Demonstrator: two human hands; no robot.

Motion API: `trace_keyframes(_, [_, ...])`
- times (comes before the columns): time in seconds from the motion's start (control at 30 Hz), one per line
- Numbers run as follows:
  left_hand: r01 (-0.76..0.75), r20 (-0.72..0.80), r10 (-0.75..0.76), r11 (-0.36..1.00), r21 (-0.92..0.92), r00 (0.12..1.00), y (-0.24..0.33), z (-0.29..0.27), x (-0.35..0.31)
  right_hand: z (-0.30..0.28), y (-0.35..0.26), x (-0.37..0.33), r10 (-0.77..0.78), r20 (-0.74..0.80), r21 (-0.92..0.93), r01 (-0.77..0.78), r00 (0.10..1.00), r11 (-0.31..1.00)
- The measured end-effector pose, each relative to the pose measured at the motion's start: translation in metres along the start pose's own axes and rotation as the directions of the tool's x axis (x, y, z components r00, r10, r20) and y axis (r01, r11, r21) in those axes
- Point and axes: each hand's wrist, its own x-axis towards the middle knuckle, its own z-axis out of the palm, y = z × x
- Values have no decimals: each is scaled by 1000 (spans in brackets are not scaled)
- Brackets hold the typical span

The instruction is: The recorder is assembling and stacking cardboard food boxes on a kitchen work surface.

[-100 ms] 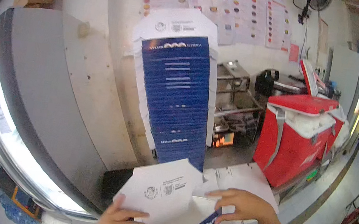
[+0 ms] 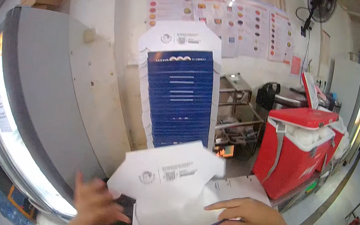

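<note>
A partly folded white cardboard box (image 2: 173,194) with a blue front band stands in front of me. Its printed lid flap is raised and leans back. My right hand (image 2: 250,217) grips the box's right front corner, index finger stretched over the inside and the other fingers at the blue edge. Off the box's left side, my left hand (image 2: 95,206) is blurred by motion, its fingers spread and nothing in them. Behind the box rises a tall stack of nested blue-and-white boxes (image 2: 182,99).
To the right, a red cooler (image 2: 292,151) holds white bags under its tilted lid. A white surface (image 2: 243,188) lies beside the box. A metal rack (image 2: 239,102) stands against the wall, and a grey refrigerator (image 2: 49,94) fills the left.
My left hand has left the box and moved left. The lid flap shifted up and left. My right hand keeps its hold at the corner, and the view has tilted slightly.
</note>
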Motion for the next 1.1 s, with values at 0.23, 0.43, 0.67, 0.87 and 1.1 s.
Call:
trace_keyframes(0.23, [-171, -526, -228, 779, -604, 819, -76, -22, 180, -152, -47, 96, -627, -670, -702, -66, 397, 709])
trace_keyframes(0.43, [-250, -607, -56, 879, -407, 793, -79, -25, 310, -256, -20, 220, -549, -743, -600, -17, 384, 800])
trace_keyframes(0.67, [-261, -582, -37, 869, -420, 812, -81, -14, 325, -281, 41, 251, -476, -589, -515, 150, 653, 844])
trace_keyframes(0.87, [-180, -442, -342, 584, -791, 830, -118, 1, 347, -284, 37, 264, -276, -631, -151, 234, 725, 960])
trace_keyframes(1.1, [-316, -472, -159, 557, -768, 867, -138, -5, 346, -247, 69, 287, -94, -834, 188, 440, 544, 878])
